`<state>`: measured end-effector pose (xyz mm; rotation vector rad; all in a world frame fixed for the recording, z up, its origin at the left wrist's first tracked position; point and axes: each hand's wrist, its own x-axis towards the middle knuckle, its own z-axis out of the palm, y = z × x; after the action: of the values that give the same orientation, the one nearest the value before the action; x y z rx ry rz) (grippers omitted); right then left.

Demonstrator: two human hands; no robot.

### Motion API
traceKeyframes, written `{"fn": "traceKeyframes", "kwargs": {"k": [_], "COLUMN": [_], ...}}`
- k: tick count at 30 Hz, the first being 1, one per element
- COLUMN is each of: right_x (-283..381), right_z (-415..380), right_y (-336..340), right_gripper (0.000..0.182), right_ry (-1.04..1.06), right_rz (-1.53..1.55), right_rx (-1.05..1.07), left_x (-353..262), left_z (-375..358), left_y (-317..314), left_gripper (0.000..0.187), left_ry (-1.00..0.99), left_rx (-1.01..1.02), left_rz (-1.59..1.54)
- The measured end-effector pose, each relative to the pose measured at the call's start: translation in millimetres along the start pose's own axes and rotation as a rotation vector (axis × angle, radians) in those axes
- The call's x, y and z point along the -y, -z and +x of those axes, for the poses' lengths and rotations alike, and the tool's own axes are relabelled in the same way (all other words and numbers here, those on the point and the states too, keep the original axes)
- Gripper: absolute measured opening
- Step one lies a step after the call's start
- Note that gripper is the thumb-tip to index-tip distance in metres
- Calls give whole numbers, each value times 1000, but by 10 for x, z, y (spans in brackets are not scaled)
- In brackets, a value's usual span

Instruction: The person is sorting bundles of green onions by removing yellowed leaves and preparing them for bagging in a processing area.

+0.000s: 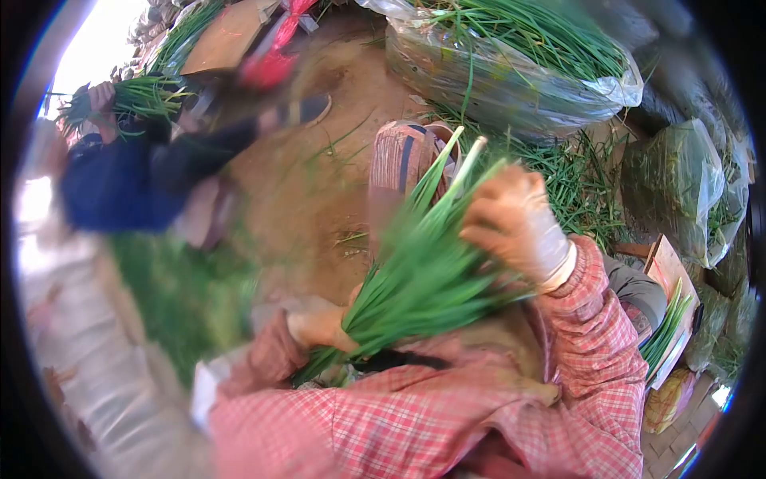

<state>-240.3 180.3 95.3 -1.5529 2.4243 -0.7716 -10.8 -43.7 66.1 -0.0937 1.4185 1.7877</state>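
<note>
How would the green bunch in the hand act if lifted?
The bunch would probably bend, since its leaves are long and thin. The pale stem sticks out straight, so it's likely stiffer. Strands might slip loose; no tie shows.

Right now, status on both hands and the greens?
Left hand closed around green bunch. Right hand beside its upper part, contact too blurred to tell. Possible snag: loose greens on the ground beyond.
</note>
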Motion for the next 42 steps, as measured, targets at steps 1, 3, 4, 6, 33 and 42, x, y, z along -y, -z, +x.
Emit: {"fn": "traceKeyframes", "kwargs": {"k": [1, 3, 4, 6, 33, 42], "right_x": [-53, -112, -78, 197, -916, -1396], "right_z": [-9, -45, -65, -49, -396, -1715], "right_y": [-17, 94, 138, 196, 534, 529], "right_gripper": [12, 9, 16, 24, 9, 16], "right_ry": [-3, -103, -64, -16, -682, -846], "right_rz": [-68, -51, -56, -16, 804, 298], "right_rx": [-105, -176, -208, -95, -421, -903], "left_x": [-32, -108, -122, -184, 313, 198], "left_z": [-15, -19, -11, -12, 100, 97], "left_y": [-10, -24, -15, -30, 85, -5], "left_gripper": [31, 33, 35, 37, 67, 44], "left_ry": [-22, -36, -40, -40, 37, 86], "left_rx": [-16, -32, -30, -28, 34, 7], "left_rz": [48, 103, 106, 109, -182, -289]}}
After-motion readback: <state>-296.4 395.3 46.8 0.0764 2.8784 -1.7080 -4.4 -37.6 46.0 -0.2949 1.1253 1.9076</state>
